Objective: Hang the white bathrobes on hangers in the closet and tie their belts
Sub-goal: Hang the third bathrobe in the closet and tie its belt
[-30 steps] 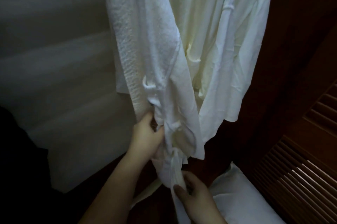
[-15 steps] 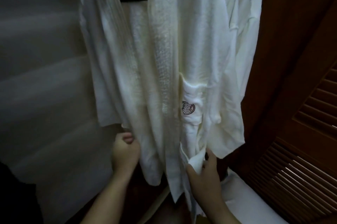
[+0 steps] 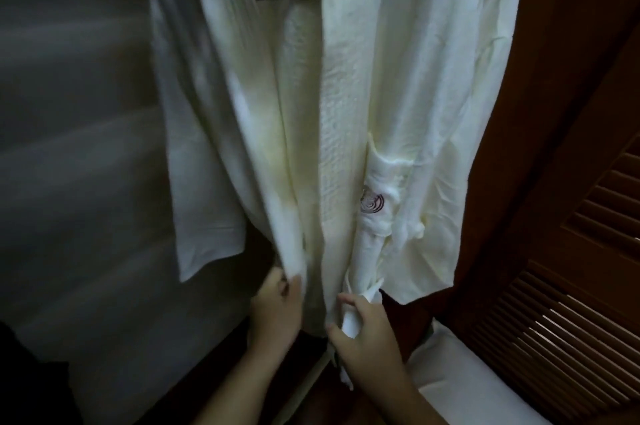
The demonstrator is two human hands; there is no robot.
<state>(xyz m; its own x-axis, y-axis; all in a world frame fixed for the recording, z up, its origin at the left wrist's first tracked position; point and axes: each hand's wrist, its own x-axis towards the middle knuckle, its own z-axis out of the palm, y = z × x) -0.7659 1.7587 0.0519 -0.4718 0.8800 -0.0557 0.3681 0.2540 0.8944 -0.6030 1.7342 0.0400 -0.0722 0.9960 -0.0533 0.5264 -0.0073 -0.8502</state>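
While the bathrobe hangs lengthwise above both hands, the left hand pinches its left front edge and the right hand clamps the belt.

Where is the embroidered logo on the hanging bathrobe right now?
In the head view, the logo sits on the bathrobe's chest pocket, right of the textured front band and above the right hand.

both hands raised: left grip pinching, right grip curled.

Head view, looking forward, close on hanging bathrobe
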